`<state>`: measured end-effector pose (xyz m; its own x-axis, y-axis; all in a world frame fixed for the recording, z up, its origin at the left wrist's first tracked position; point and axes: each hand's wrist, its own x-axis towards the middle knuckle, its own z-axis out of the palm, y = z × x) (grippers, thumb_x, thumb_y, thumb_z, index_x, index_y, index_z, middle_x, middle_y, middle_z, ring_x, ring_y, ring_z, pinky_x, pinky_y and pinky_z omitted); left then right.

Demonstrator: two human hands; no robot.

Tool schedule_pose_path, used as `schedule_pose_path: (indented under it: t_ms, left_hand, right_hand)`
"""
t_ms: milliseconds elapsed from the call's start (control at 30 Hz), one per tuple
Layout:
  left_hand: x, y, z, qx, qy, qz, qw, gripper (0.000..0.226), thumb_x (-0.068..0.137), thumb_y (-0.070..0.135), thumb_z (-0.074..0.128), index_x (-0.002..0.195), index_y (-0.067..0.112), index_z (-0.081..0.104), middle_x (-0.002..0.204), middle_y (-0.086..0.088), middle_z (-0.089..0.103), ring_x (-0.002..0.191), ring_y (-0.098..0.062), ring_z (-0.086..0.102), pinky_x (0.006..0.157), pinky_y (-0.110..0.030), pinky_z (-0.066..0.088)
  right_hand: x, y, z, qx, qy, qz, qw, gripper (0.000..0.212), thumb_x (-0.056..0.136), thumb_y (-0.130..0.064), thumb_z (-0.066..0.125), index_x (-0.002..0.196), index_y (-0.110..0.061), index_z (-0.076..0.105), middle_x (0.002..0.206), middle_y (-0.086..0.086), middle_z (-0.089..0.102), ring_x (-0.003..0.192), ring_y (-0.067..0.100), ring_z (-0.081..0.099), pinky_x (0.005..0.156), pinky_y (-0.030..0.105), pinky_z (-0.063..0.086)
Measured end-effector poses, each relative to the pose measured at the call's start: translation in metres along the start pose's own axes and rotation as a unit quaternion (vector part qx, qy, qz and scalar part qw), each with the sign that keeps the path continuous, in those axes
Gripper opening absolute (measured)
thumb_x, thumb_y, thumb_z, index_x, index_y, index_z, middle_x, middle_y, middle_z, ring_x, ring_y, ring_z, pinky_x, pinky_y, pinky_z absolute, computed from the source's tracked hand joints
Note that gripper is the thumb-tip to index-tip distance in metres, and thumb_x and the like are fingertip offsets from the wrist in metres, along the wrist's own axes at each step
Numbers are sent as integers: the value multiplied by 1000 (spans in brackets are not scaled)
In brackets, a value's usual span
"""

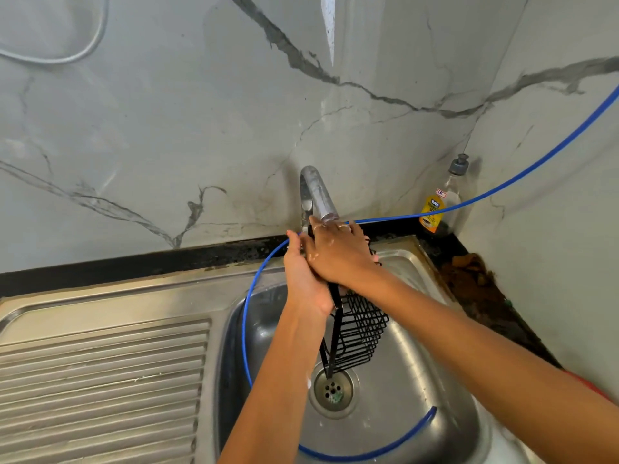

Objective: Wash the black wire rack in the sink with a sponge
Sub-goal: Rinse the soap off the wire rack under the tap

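While both hands, left (pixel 303 279) and right (pixel 338 252), gripped its top, the rack (pixel 361 329) hung upright, its foot over the sink (pixel 418 380) drain (pixel 333 390).

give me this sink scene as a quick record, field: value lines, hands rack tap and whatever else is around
left hand: grips the upper part of the rack from the left
right hand: laid over the rack's top, under the spout
black wire rack: held upright over the sink, lower end near the drain
sponge: not visible
tap: curved metal spout above the hands; running water not discernible
sink: steel basin, ribbed drainboard at left
blue hose: loops through the basin
soap bottle: back right corner
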<state>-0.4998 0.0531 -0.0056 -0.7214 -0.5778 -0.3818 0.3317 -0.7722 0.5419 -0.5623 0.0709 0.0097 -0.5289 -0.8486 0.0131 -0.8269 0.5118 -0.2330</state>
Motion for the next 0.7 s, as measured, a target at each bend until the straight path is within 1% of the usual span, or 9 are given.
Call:
schedule_pose_path:
  t_ms: [67,133,200,233,333,400,500,633,700]
  left_hand:
    - [3,1,-2,-20,-32,-3,999,60,97,60,27,100,12,64,79,-8,75,68,-25,73,69,-44,51]
    - [4,4,-4,-33,-43,-20,998,72,95,63,26,112,2,60,84,-14,74,71,-29,73,64,-45,56]
    - [7,5,-9,-1,-54,-35,998,78,93,67,28,131,3,53,104,-20,69,86,-37,70,71,-45,58]
    - [7,5,-10,18,-59,-41,997,74,93,65,29,132,7,54,109,-20,67,88,-39,69,73,-44,57]
    - [5,2,-13,31,-60,-36,997,48,97,54,36,114,18,63,102,-15,70,84,-35,71,69,-41,58]
    - [4,0,-15,32,-63,-33,997,39,98,50,38,109,22,62,105,-13,68,92,-35,65,77,-46,56]
    - [1,6,-19,17,-49,-16,999,40,98,49,38,108,18,62,111,-14,67,101,-35,60,89,-51,47]
    - [-3,22,-25,-34,-50,13,998,46,100,45,37,111,8,61,99,-15,68,93,-28,68,84,-42,55]
    - [-6,26,-29,-40,-46,23,998,46,101,43,36,121,7,57,108,-14,70,93,-28,70,75,-40,59]
  right_hand:
    - [-23,2,0,13,-7,-32,999,55,102,-37,20,151,-12,20,157,8,21,145,23,15,117,40,6]
    - [-50,1,3,19,-1,-62,998,57,101,-38,13,152,-13,13,160,4,9,147,18,3,119,36,0]
    - [-78,0,9,17,21,-84,996,68,93,-43,0,152,-12,15,159,6,12,147,18,6,119,35,0]
    - [-91,1,11,13,35,-93,995,73,90,-45,-1,152,-13,19,158,7,17,147,18,10,119,34,2]
    - [-109,11,12,4,37,-110,993,69,90,-50,-1,152,-25,16,159,-5,13,146,9,8,115,30,-3]
    - [-104,14,7,16,4,-91,996,60,93,-52,0,151,-37,7,159,-17,1,145,1,-1,116,35,-7]
    - [-91,6,1,48,-18,-77,996,47,102,-45,12,148,-45,6,158,-19,-5,145,2,-5,118,42,-6]
    - [-81,-2,1,65,11,-86,994,43,102,-43,14,144,-55,12,159,-18,0,146,8,-10,118,48,-1]
    - [-79,-7,4,80,17,-90,993,43,101,-44,17,143,-55,19,159,-16,4,147,10,-5,118,49,4]
